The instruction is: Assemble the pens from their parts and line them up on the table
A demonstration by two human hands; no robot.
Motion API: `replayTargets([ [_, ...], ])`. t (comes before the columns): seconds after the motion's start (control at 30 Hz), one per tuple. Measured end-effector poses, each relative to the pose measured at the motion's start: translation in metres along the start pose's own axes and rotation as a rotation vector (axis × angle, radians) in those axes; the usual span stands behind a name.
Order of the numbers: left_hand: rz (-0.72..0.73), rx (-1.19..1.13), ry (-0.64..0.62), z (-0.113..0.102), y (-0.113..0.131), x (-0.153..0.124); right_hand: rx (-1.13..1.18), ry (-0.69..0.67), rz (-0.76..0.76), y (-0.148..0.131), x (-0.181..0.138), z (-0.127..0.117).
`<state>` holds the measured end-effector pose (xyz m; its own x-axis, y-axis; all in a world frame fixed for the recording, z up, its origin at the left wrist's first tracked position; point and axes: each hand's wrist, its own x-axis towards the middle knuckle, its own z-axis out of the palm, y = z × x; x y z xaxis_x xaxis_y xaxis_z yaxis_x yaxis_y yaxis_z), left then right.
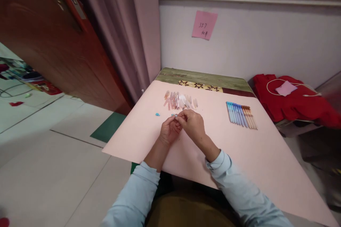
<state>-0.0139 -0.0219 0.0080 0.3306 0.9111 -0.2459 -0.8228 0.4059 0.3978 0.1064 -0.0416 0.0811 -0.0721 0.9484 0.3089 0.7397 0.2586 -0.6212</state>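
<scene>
My left hand and my right hand meet over the pale pink table covering, fingertips pinched together. Between them shows a small light-blue piece, perhaps a pen part; the fingers cover most of it. To the left of my hands lies another small bright-blue piece. Just beyond my fingertips is a loose pile of clear and pinkish pen barrels, with some dark-tipped slender pieces among them. Off to the right, a neat row of pens runs from light blue through violet-blue to brown.
The pink sheet covers most of the patterned table, which stands against a white wall with a pink note. Red cloth with a white cord lies beyond the right edge. A curtain and brown door stand left.
</scene>
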Motion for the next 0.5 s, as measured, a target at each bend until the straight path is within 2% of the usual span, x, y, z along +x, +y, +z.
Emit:
replayTargets([
  [0.1,0.001,0.002,-0.003,0.0,0.0,-0.001,0.287,-0.041,0.107,0.005,0.006,0.004],
  [0.27,0.001,-0.054,-0.112,-0.003,-0.002,-0.001,0.926,-0.164,0.42,0.01,0.012,0.012],
  [0.37,-0.013,-0.042,-0.093,-0.003,-0.002,-0.003,1.067,-0.235,0.535,0.005,0.011,0.012],
  [0.5,-0.029,-0.097,-0.114,0.001,0.001,-0.009,1.107,-0.099,0.443,0.007,0.005,0.009],
])
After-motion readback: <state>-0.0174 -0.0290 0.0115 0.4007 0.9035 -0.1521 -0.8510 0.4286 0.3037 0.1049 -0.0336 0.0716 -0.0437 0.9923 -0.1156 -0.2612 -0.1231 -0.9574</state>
